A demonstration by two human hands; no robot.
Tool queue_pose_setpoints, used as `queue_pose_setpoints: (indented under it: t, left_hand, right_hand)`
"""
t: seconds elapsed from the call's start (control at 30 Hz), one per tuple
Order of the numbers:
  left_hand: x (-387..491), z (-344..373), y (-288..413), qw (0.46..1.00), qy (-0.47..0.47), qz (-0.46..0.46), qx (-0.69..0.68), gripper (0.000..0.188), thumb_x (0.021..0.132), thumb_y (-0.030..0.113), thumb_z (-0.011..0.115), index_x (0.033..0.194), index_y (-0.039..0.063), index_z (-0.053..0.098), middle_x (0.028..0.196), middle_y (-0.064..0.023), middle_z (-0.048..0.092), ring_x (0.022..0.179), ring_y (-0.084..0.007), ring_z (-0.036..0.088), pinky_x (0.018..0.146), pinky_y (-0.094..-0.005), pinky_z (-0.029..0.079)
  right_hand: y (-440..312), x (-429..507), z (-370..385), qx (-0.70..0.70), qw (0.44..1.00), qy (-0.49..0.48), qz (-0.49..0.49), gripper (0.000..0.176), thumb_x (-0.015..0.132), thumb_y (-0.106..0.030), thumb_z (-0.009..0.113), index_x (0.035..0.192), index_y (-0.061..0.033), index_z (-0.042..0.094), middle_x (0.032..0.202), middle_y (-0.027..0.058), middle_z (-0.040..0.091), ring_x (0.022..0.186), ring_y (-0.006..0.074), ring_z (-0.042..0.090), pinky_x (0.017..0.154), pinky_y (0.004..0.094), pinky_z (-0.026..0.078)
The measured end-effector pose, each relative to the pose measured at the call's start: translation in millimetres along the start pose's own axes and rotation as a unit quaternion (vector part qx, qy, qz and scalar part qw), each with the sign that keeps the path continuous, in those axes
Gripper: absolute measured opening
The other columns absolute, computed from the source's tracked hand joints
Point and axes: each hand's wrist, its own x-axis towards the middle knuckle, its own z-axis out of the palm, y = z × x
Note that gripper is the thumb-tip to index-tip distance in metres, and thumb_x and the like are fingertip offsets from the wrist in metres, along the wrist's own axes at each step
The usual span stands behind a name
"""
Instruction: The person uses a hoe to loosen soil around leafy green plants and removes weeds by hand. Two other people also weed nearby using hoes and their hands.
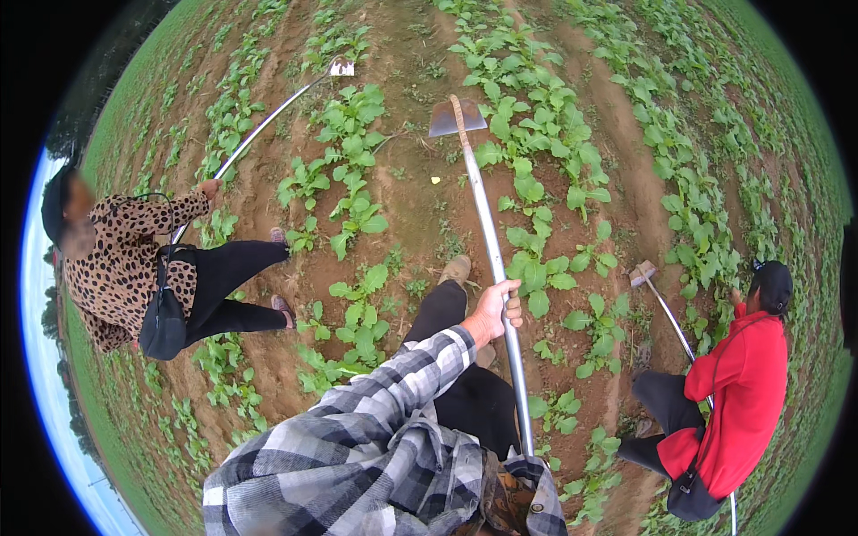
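Observation:
My left hand [495,311] is wrapped around the shiny metal handle of a hoe [488,224]. The handle runs from near my body away from me, ending in a curved, brownish neck. A wide, partly rusty hoe blade [443,120] sits at its far end, beside a row of leafy green plants [529,120]. Whether the blade touches the soil I cannot tell. My right hand is out of view. Below the handle's near end lies my checked shirt, and my shoe [456,270] stands on the bare soil between two rows.
On the left, a person in a spotted top [127,248] holds another long-handled hoe [261,127]. A person in a red top [744,388] crouches at right, near a third hoe [670,315]. Leafy rows [358,154] flank the brown soil strip [409,194].

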Motion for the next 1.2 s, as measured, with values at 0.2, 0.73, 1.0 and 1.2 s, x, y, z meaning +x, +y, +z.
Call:
queue_pose_setpoints:
  t: [0.2,0.73,1.0,1.2]
  left_hand:
    - [78,-78,60,0.982,0.172,0.068,-0.026,0.032,0.084,0.033,0.071,0.078,0.013,0.047,0.058,-0.0002,0.045,0.045,-0.0164,0.047,0.045,-0.0328,0.041]
    - [249,-61,326,0.946,0.301,0.044,0.117,0.027,0.092,0.033,0.061,0.091,0.013,0.043,0.064,-0.0018,0.046,0.044,-0.0137,0.046,0.037,-0.0318,0.041]
    - [201,-25,270,0.957,0.283,0.032,0.061,0.022,0.093,0.028,0.059,0.091,0.015,0.042,0.062,-0.0002,0.042,0.041,-0.0122,0.042,0.035,-0.0299,0.036]
    - [290,-21,440,0.954,0.235,0.153,0.103,0.024,0.090,0.025,0.063,0.092,0.014,0.042,0.065,0.0004,0.044,0.045,-0.0110,0.044,0.037,-0.0283,0.038]
  right_hand:
    - [-79,1,-49,-0.047,0.997,-0.045,0.035,0.040,0.067,-0.038,0.078,0.084,-0.0024,0.069,0.073,0.0202,0.067,0.073,0.0352,0.068,0.066,0.0439,0.052]
    - [-547,103,-96,0.000,0.992,-0.106,-0.070,0.043,0.076,-0.047,0.071,0.088,-0.0058,0.068,0.075,0.0233,0.066,0.074,0.0400,0.066,0.067,0.0483,0.052]
    - [-469,54,-140,-0.144,0.980,-0.116,-0.075,0.043,0.075,-0.054,0.068,0.091,-0.0137,0.067,0.078,0.0179,0.067,0.073,0.0387,0.066,0.067,0.0482,0.052]
    - [-683,141,-130,-0.005,0.990,-0.049,-0.135,0.034,0.075,-0.033,0.070,0.080,0.0001,0.064,0.066,0.0212,0.062,0.065,0.0367,0.065,0.061,0.0433,0.050]
